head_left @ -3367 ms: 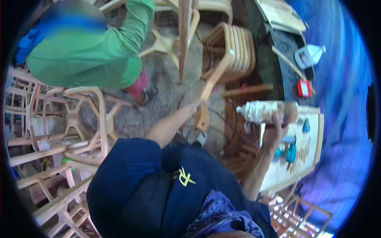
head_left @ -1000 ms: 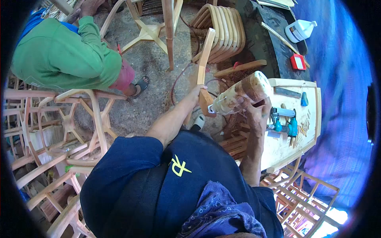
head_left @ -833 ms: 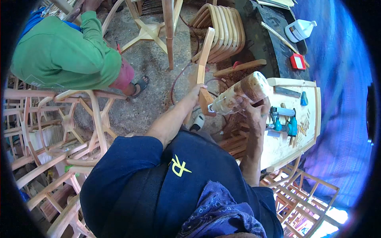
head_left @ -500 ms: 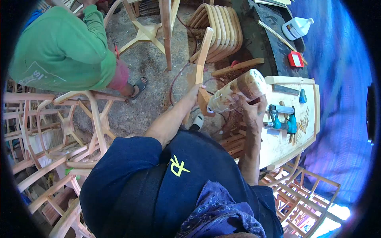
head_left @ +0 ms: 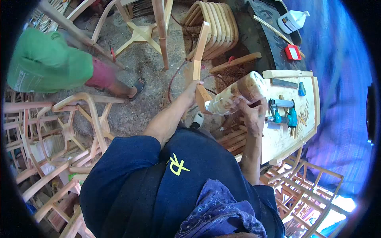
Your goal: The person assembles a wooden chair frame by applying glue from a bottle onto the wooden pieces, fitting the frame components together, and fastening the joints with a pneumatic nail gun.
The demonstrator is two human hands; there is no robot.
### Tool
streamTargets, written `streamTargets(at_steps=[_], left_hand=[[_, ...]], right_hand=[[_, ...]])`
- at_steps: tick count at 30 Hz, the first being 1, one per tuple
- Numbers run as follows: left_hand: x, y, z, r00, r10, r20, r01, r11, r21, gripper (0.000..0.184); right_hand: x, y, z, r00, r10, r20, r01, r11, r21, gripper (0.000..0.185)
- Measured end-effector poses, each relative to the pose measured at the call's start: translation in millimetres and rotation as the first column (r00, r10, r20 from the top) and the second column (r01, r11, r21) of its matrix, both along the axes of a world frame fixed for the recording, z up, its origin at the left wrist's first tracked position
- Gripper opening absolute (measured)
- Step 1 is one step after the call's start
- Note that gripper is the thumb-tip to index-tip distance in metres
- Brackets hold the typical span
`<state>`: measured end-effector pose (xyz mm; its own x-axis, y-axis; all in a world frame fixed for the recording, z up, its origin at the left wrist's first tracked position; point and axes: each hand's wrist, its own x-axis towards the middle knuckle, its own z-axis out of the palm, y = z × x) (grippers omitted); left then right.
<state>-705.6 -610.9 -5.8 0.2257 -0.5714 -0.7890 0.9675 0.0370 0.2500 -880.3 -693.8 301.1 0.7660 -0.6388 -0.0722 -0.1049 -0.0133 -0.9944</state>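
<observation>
My dark blue shirt [head_left: 135, 174] filled the lower middle of the frame, and a blue sheet [head_left: 337, 59] hung down the whole right side. Wooden chair frames [head_left: 96, 119] crowded the left and lower left, with more slatted wooden frames [head_left: 309, 190] at the lower right. In the upper left another person in a green top [head_left: 51, 59] bent away from me among the wood. Right of centre stood a pale worktable [head_left: 274, 146], beyond it, towards the upper right, a dark bench [head_left: 262, 35], and at top centre a stack of curved wooden pieces [head_left: 216, 31]. My purple patterned cloth [head_left: 220, 210] showed at the bottom edge. Near the middle of the frame, my right hand [head_left: 254, 113] was wrapped round a smeared, whitish bottle [head_left: 233, 93], thumb on its side, its base tilted to the upper right. My left hand [head_left: 192, 89] had its fingers clamped on the lower part of a bent wooden piece [head_left: 197, 67], which rose towards top centre. The bottle's narrow tip was at the lower end of that wood; whether it touched, I couldn't tell. A white jug [head_left: 291, 20] stood on the bench in the upper right, above a red box [head_left: 293, 52]. On the worktable lay a teal tool [head_left: 283, 115], and right beside it small wooden slivers [head_left: 303, 117].
</observation>
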Motion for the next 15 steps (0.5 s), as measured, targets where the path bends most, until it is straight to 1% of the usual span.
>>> streamTargets(at_steps=[2,3,5,6,7,9,11,12,13,15], left_hand=[[2.8,-1.1,-0.9,1.000,-0.017,-0.004,0.017,1.000,0.011,0.033],[3.1,-2.2,-4.1,0.999,-0.032,-0.008,0.032,0.999,0.017,0.032],[6.7,1.5,-11.7,0.991,-0.098,0.090,0.098,0.995,0.007,0.029],[7.4,0.9,-10.1,0.991,-0.116,0.061,0.116,0.993,0.008,0.028],[10.0,2.4,-5.9,0.991,-0.133,0.034,0.133,0.991,0.011,0.027],[9.9,15.0,11.3,0.987,-0.126,0.095,0.132,0.989,-0.062,0.032],[24.1,2.3,-26.6,0.985,-0.169,0.033,0.169,0.985,-0.025,0.030],[26.2,-0.3,-30.2,0.986,-0.156,0.059,0.159,0.986,-0.043,0.029],[25.1,0.9,-33.3,0.986,-0.144,0.086,0.150,0.987,-0.061,0.029],[29.4,3.8,-44.0,0.986,-0.158,0.047,0.162,0.980,-0.118,0.030]], right_hand=[[6.6,6.7,1.6,0.998,0.009,0.067,-0.009,1.000,0.010,0.049],[8.4,7.2,-0.6,0.999,0.036,0.033,-0.037,0.999,0.029,0.049],[2.0,-2.4,-7.1,0.999,0.039,-0.037,-0.037,0.998,0.042,0.049],[-2.8,-5.6,-15.2,1.000,0.017,0.011,-0.017,1.000,-0.002,0.048],[-8.5,-8.9,-20.5,1.000,-0.002,0.017,0.001,0.999,0.041,0.060],[-6.5,-5.0,-16.4,0.998,-0.023,0.050,0.023,1.000,-0.008,0.063],[-1.7,-0.2,-18.4,0.994,-0.078,0.074,0.071,0.993,0.092,0.067],[-0.3,-3.5,-17.6,0.996,-0.005,0.087,0.000,0.999,0.048,0.067],[1.4,-0.8,-21.8,0.991,-0.069,0.112,0.067,0.997,0.026,0.065],[-5.6,-11.2,-53.5,0.977,-0.138,0.162,0.128,0.989,0.071,0.064]])
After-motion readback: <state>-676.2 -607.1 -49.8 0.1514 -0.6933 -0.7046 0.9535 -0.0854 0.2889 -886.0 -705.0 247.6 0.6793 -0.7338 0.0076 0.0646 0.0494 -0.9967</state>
